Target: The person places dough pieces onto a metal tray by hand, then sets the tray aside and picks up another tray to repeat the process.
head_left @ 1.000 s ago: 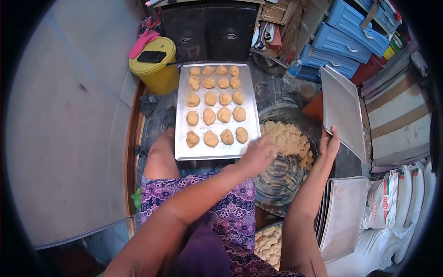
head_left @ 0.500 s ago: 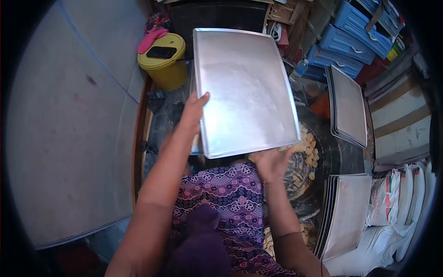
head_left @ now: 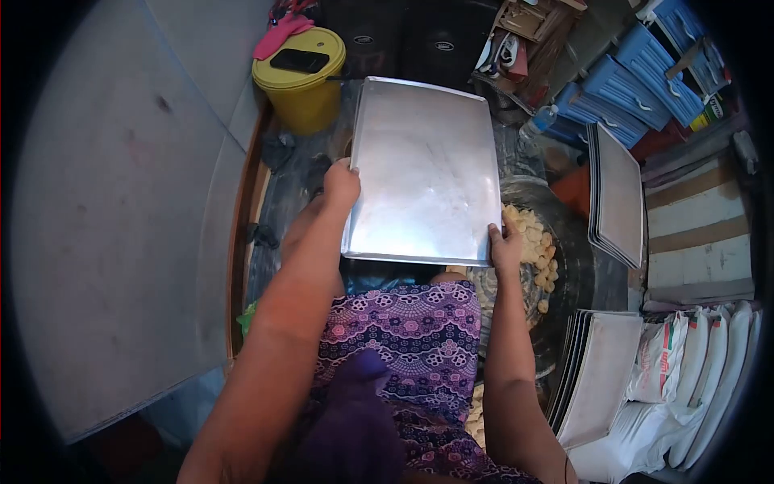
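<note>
There's your silver baking tray, shiny and faintly scuffed, thin rim around it, out in front of your patterned skirt. Its right edge runs just beside the dough pieces in the dark basin; leftward, open floor stretches below the yellow bucket. Your left hand pinches the left rim, your right hand the lower right corner, fingers partly hidden.

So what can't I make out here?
Head view: whatever lies beneath the flat, rectangular silver metal tray, which covers it.
Head view: most of the lower heap of pale, lumpy dough, behind the purple patterned skirt and bare right forearm.
Head view: lettering on the small, pale oval badges, too tiny to read.
</note>
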Demonstrator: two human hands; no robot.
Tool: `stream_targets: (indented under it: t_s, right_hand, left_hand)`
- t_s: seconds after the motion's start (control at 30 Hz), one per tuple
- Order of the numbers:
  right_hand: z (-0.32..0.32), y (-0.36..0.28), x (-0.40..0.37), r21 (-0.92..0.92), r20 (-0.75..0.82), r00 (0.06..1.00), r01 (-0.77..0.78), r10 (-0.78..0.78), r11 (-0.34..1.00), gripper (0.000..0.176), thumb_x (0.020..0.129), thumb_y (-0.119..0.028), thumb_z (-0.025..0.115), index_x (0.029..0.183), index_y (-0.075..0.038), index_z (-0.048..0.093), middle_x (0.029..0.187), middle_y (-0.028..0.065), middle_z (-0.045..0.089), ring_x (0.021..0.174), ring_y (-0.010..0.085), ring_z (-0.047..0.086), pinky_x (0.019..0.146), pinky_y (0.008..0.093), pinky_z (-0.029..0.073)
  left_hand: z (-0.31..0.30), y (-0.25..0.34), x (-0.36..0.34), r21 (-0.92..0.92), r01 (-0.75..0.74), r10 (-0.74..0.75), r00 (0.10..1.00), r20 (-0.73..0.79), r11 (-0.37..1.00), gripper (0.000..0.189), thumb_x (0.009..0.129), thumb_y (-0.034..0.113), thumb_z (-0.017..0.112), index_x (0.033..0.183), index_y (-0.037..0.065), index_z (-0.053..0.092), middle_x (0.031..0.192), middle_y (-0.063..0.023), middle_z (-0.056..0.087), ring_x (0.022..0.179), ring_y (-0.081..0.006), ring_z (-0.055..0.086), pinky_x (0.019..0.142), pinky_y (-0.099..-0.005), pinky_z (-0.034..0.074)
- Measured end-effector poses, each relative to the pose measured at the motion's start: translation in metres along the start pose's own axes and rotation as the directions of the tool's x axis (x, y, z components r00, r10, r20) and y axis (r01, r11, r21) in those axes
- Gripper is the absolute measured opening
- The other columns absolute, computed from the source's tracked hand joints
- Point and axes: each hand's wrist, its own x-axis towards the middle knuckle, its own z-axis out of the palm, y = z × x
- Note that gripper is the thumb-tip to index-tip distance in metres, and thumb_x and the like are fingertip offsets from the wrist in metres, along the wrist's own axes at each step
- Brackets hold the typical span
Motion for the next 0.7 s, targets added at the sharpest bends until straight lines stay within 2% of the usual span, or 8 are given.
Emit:
stream_targets:
  t_s: [0.07, 0.13, 0.2, 0.27, 0.4, 0.47, 0.57, 0.7]
  right_hand:
    - [0.001, 0.000, 0.004, -0.004, -0.014, 1.000, -0.023, 0.023, 1.000, 0.047, 0.083, -0.007, 0.058, 0.127, 0.006, 0.045, 0.111, 0.0212, 0.060, 0.097, 0.0215, 0.060, 0.084, 0.0282, 0.045]
    - [0.001, -0.010, 0.002, 0.016, -0.008, 0.996, -0.086, 0.086, 0.996, 0.048, 0.083, -0.006, 0.058, 0.127, 0.005, 0.045, 0.112, 0.0194, 0.060, 0.097, 0.0203, 0.059, 0.083, 0.0284, 0.045]
    - [-0.002, 0.019, 0.010, -0.025, 0.008, 0.999, -0.047, 0.047, 0.999, 0.048, 0.082, -0.006, 0.059, 0.127, 0.003, 0.047, 0.109, 0.0175, 0.061, 0.095, 0.0191, 0.060, 0.081, 0.0286, 0.046]
    - [-0.002, 0.034, 0.015, -0.022, 0.011, 0.998, 0.063, -0.063, 0.998, 0.047, 0.081, -0.008, 0.061, 0.125, 0.000, 0.050, 0.102, 0.0149, 0.063, 0.089, 0.0171, 0.059, 0.077, 0.0284, 0.046]
    - [-0.008, 0.029, 0.016, -0.092, 0.008, 0.999, 0.035, -0.035, 0.995, 0.046, 0.080, -0.011, 0.062, 0.123, -0.002, 0.052, 0.092, 0.0120, 0.063, 0.076, 0.0152, 0.057, 0.069, 0.0283, 0.045]
    - [-0.010, 0.018, 0.015, -0.186, 0.021, 1.000, -0.018, 0.022, 0.982, 0.045, 0.079, -0.014, 0.063, 0.122, -0.002, 0.054, 0.080, 0.0075, 0.061, 0.065, 0.0129, 0.051, 0.060, 0.0276, 0.043]
    - [-0.011, 0.012, 0.016, -0.226, 0.039, 0.999, -0.022, 0.031, 0.974, 0.045, 0.078, -0.015, 0.065, 0.121, -0.003, 0.055, 0.070, 0.0038, 0.057, 0.058, 0.0113, 0.047, 0.055, 0.0267, 0.041]
    - [-0.012, 0.009, 0.017, -0.222, 0.043, 0.997, -0.054, 0.065, 0.974, 0.046, 0.077, -0.015, 0.066, 0.120, -0.003, 0.055, 0.065, 0.0011, 0.052, 0.055, 0.0104, 0.046, 0.053, 0.0260, 0.039]
  left_hand:
    - [0.003, -0.002, 0.006, -0.055, -0.034, 0.032, 0.999, -0.044, 0.998, 0.029, 0.083, 0.013, 0.056, 0.108, -0.002, 0.060, 0.104, -0.0225, 0.061, 0.100, -0.0365, 0.058, 0.085, -0.0399, 0.045]
    - [0.002, 0.000, 0.003, 0.004, -0.005, 0.005, 1.000, -0.018, 1.000, 0.029, 0.083, 0.012, 0.056, 0.109, -0.002, 0.059, 0.104, -0.0227, 0.061, 0.100, -0.0365, 0.058, 0.085, -0.0403, 0.045]
    - [0.006, -0.005, 0.004, 0.054, 0.020, -0.020, 1.000, 0.001, 0.998, 0.029, 0.083, 0.011, 0.056, 0.109, -0.001, 0.059, 0.104, -0.0230, 0.061, 0.100, -0.0364, 0.058, 0.085, -0.0406, 0.045]
    - [0.015, -0.020, 0.014, 0.090, -0.007, 0.010, 1.000, -0.028, 0.996, 0.031, 0.083, 0.011, 0.057, 0.111, -0.001, 0.057, 0.103, -0.0235, 0.061, 0.100, -0.0371, 0.058, 0.085, -0.0412, 0.045]
    - [0.004, -0.002, 0.005, 0.104, 0.000, -0.001, 1.000, 0.009, 0.995, 0.030, 0.081, 0.012, 0.059, 0.107, -0.002, 0.058, 0.101, -0.0244, 0.061, 0.098, -0.0382, 0.058, 0.085, -0.0417, 0.045]
    - [0.001, 0.001, 0.004, 0.044, 0.011, -0.013, 0.999, 0.033, 0.999, 0.026, 0.078, 0.009, 0.056, 0.101, -0.003, 0.058, 0.100, -0.0256, 0.061, 0.098, -0.0394, 0.057, 0.085, -0.0419, 0.045]
    - [-0.001, 0.001, 0.006, 0.012, 0.043, -0.044, 0.999, 0.028, 0.999, 0.024, 0.075, 0.004, 0.051, 0.097, -0.004, 0.057, 0.099, -0.0270, 0.060, 0.099, -0.0409, 0.056, 0.085, -0.0426, 0.044]
    - [0.005, -0.009, 0.014, -0.011, 0.069, -0.069, 0.997, 0.036, 0.998, 0.027, 0.074, 0.001, 0.046, 0.099, -0.004, 0.056, 0.099, -0.0279, 0.060, 0.100, -0.0423, 0.055, 0.085, -0.0431, 0.044]
